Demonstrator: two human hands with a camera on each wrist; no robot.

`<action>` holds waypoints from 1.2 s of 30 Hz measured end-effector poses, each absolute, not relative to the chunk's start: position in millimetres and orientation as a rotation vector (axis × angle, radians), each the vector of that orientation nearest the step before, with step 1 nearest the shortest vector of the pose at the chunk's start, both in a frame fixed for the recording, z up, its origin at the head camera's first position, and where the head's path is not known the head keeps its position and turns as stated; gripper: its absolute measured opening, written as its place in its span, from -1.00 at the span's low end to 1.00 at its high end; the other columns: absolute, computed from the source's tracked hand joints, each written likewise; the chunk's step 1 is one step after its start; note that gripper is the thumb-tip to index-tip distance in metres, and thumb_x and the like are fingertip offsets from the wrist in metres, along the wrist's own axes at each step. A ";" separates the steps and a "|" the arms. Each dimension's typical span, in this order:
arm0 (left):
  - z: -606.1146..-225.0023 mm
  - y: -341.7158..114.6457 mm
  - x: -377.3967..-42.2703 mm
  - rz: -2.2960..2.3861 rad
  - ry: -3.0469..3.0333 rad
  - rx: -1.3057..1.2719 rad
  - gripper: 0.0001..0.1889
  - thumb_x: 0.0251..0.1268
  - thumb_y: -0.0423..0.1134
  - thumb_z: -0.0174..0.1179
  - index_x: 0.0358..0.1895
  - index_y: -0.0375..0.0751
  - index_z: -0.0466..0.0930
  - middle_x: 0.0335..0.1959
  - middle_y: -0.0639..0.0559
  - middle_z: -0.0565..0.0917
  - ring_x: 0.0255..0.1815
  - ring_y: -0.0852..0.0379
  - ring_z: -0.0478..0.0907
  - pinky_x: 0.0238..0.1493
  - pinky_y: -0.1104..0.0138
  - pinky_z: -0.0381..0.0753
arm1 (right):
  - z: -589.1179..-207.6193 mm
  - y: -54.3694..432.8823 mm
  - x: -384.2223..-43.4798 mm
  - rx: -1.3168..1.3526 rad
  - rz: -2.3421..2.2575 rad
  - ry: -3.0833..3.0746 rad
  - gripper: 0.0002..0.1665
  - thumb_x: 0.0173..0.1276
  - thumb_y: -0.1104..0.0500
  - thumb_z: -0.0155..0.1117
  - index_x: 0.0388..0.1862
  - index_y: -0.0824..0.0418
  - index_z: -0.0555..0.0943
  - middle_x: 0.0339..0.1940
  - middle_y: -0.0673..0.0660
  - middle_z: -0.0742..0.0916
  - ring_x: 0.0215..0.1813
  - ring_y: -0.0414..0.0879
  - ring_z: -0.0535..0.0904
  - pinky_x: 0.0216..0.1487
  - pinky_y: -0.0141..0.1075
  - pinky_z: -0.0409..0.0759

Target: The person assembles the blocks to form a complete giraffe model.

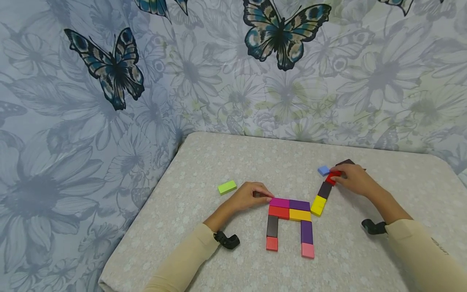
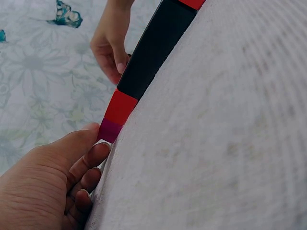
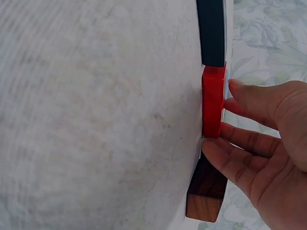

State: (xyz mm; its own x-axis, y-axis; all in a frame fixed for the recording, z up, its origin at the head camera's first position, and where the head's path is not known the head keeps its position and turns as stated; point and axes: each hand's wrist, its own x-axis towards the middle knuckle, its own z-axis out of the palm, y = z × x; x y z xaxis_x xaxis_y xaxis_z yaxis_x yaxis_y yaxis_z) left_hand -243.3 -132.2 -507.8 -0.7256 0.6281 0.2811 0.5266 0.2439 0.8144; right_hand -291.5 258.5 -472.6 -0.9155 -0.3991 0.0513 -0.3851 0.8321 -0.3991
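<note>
Dark lettering [image 1: 440,246] sits near the cuff of my right sleeve [image 1: 419,255], too small to read. Between the fingers of my right hand [image 1: 353,178] is a glossy red block [image 3: 212,103], flat on the pale floral cloth [image 1: 175,202]; thumb and fingertips are narrow about it, pinching it. A black block [image 1: 324,190] comes next on my side of those fingertips, then a yellow stretch [image 1: 318,206], making a slanted row. Just left of the same fingertips lies a small blue block [image 1: 323,170], and past them a dark brown block [image 3: 206,191] with wood grain showing. My left hand [image 1: 249,196] nips the left end of a magenta block [image 1: 279,202] between thumb and index finger, the other fingers curled in. Right of that grip a purple block [image 1: 300,205] continues the top line; nearer me run a second red block [image 1: 279,212] and an orange-yellow block [image 1: 300,215], with two legs of blocks below. A lime green block [image 1: 227,187] lies left of my left fingers, well apart. Both forearms reach forward from the sides, hands angled inward, fingertips low at the cloth.
</note>
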 end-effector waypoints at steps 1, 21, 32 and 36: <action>-507.4 -132.0 -243.4 1.498 2.398 1.110 -0.83 0.29 -0.46 0.36 -0.08 -0.34 0.79 -0.26 -0.11 0.74 -0.37 0.22 0.44 -0.32 0.41 0.41 | -472.5 258.4 -291.8 -0.639 -0.640 2.971 -0.56 0.37 0.21 0.42 0.14 0.43 0.65 -0.04 0.37 0.74 -0.22 0.08 0.59 -0.09 0.09 0.62; -536.4 -133.2 -260.5 1.464 2.427 1.073 -0.84 0.31 -0.29 0.40 -0.08 -0.08 0.83 -0.27 0.16 0.74 -0.35 0.26 0.46 -0.32 0.41 0.43 | -472.8 255.7 -289.8 -0.713 -0.670 2.941 -0.59 0.37 0.31 0.38 0.16 0.44 0.64 0.04 0.41 0.72 -0.06 0.24 0.68 -0.02 0.16 0.63; -532.2 -132.7 -260.4 1.440 2.423 1.093 -0.83 0.32 -0.25 0.40 -0.06 -0.08 0.83 -0.26 0.19 0.73 -0.33 0.27 0.46 -0.30 0.41 0.44 | -458.0 274.7 -295.8 -0.422 -0.697 3.222 -0.59 0.39 0.23 0.36 0.11 0.47 0.63 -0.02 0.48 0.70 -0.19 0.29 0.60 -0.14 0.19 0.57; -532.5 -133.3 -259.7 1.433 2.436 1.080 -0.83 0.32 -0.26 0.40 -0.06 -0.08 0.83 -0.26 0.19 0.73 -0.34 0.26 0.46 -0.30 0.40 0.44 | -453.5 284.5 -305.7 -0.258 -0.610 3.194 -0.45 0.39 0.13 0.36 0.18 0.51 0.55 0.10 0.56 0.63 -0.01 0.46 0.55 -0.05 0.28 0.52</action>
